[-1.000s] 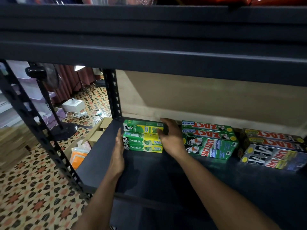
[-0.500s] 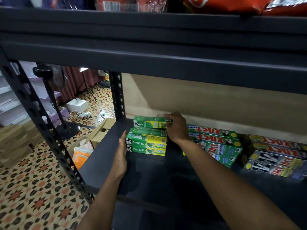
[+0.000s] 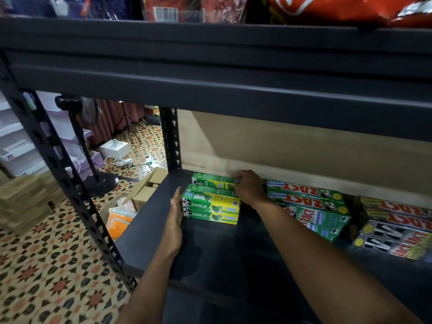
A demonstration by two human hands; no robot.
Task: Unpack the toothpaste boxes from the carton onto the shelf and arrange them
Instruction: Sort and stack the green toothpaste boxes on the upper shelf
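**Light card boxes, best taken by the ends**

The rear Darlie box (image 3: 214, 182) lies at the back of the shelf (image 3: 222, 253), behind the front Darlie stack (image 3: 210, 208); the right hand (image 3: 250, 188) has its grip round the box's right end; the left hand (image 3: 174, 220) lies flat against the stack's left end, holding nothing; the boxes are probably light, stiff and crushable.

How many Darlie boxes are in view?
3: upper front box on lower front box, touching the left hand; back box gripped by the right hand. Others may hide behind.

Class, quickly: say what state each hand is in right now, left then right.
Left hand: open, straight fingers against the front Darlie stack.
Right hand: grips the end of the rear Darlie box.
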